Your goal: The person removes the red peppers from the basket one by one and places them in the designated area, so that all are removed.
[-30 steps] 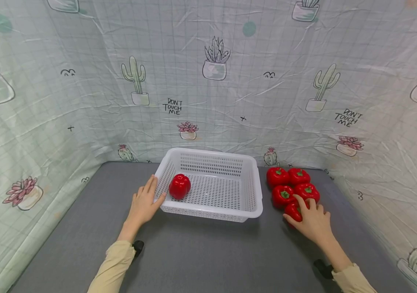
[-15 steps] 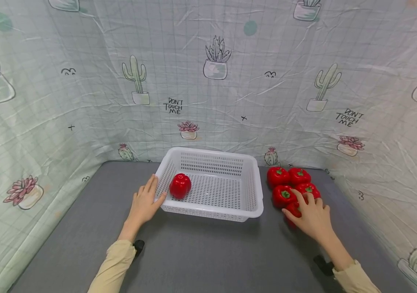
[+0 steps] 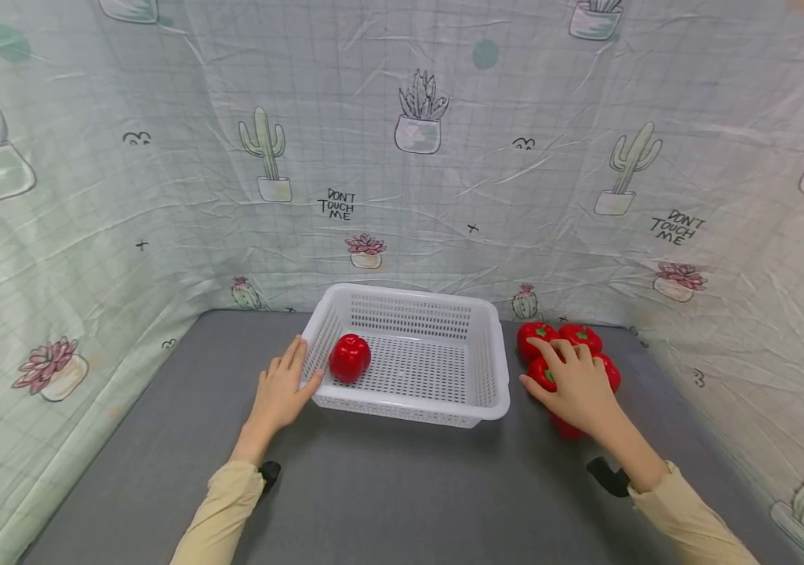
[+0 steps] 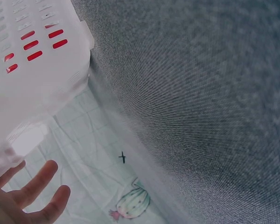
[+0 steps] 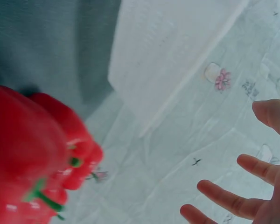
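My left hand [image 3: 279, 398] rests on the left rim of a white perforated plastic basket [image 3: 402, 410], its fingers extended along the edge. Inside the basket's left end sits one red bell pepper [image 3: 349, 359], glimpsed through the slots in the left wrist view. Over to the right, my right hand [image 3: 578, 392] hovers above a cluster of red bell peppers [image 3: 580, 336], partly covering several of them. In the right wrist view its fingers [image 5: 228, 198] are spread apart with nothing between them, and green stems show on the peppers [image 5: 25, 135].
A dark grey cloth-like tabletop [image 3: 402, 494] carries everything. Pale fabric [image 3: 402, 188] printed with cacti encloses the back and both sides. The basket stands near the back fabric, with the loose peppers beyond its right end.
My right hand has lifted from the nearest pepper and shifted back and left over the cluster, leaving that pepper's lower part visible. The left hand and basket stay in place.
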`<action>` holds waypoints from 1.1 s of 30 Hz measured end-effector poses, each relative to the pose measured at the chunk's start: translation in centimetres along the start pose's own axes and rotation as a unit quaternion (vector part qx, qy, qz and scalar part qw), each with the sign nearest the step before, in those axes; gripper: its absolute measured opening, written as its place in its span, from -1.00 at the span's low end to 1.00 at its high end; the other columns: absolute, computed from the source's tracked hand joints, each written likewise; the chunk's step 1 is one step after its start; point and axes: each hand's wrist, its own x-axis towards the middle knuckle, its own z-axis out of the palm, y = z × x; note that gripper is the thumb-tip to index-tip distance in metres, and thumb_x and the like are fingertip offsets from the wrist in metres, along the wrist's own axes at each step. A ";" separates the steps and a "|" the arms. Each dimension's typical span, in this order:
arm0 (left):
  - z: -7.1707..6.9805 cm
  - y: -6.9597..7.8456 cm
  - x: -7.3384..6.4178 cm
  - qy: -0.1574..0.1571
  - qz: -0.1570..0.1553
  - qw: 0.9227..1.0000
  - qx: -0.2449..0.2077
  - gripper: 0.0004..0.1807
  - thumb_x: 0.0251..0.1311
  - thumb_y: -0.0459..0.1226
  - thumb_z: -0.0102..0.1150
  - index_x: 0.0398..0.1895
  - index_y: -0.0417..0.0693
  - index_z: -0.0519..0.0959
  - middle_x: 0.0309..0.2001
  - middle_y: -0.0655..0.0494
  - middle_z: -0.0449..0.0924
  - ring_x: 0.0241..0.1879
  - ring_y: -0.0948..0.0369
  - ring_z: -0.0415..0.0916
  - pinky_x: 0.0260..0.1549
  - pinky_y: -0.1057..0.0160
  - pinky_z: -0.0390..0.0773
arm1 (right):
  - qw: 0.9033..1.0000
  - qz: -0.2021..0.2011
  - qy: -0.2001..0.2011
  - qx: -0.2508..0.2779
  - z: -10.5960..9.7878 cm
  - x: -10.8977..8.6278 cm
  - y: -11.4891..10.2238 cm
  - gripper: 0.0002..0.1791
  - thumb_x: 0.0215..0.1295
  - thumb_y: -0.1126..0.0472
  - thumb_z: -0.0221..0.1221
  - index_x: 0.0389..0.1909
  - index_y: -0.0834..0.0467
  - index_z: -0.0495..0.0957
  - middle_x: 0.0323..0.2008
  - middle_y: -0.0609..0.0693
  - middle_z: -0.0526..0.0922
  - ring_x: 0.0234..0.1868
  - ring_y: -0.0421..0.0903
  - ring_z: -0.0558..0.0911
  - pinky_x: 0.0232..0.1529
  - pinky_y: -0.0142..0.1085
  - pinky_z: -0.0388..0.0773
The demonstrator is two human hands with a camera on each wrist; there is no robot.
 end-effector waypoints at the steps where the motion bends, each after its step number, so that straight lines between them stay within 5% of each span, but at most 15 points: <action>1: 0.0 0.0 0.0 0.000 0.001 1.000 0.000 -0.26 0.18 0.04 -0.12 0.33 -0.21 0.07 0.35 -0.14 0.05 0.09 -0.15 0.23 -0.10 -0.20 0.24 | 1.000 -0.008 0.001 0.002 -0.1 0.4 -0.1 -0.28 -0.11 -0.08 0.29 0.11 0.08 0.31 -0.10 0.20 0.45 -0.18 0.20 0.39 -0.26 0.12 0.34; 17: 0.0 0.0 0.0 -0.001 -0.002 1.000 0.001 -0.26 0.18 0.04 -0.12 0.33 -0.20 0.08 0.35 -0.13 0.05 0.08 -0.15 0.24 -0.10 -0.20 0.25 | 0.996 -0.089 -0.016 0.001 -0.3 6.7 -4.0 -0.43 0.04 -0.03 0.19 0.10 0.06 0.36 -0.08 0.15 0.50 -0.16 0.14 0.44 -0.25 0.03 0.41; 33: 0.1 0.2 -0.1 0.002 -0.004 1.000 0.008 -0.26 0.17 0.03 -0.10 0.32 -0.23 0.08 0.34 -0.15 0.05 0.08 -0.14 0.24 -0.10 -0.18 0.26 | 0.987 -0.150 -0.032 0.039 3.0 12.7 -8.2 -0.54 0.16 -0.04 0.10 0.07 0.03 0.41 -0.05 0.05 0.50 -0.02 0.06 0.44 -0.08 -0.02 0.40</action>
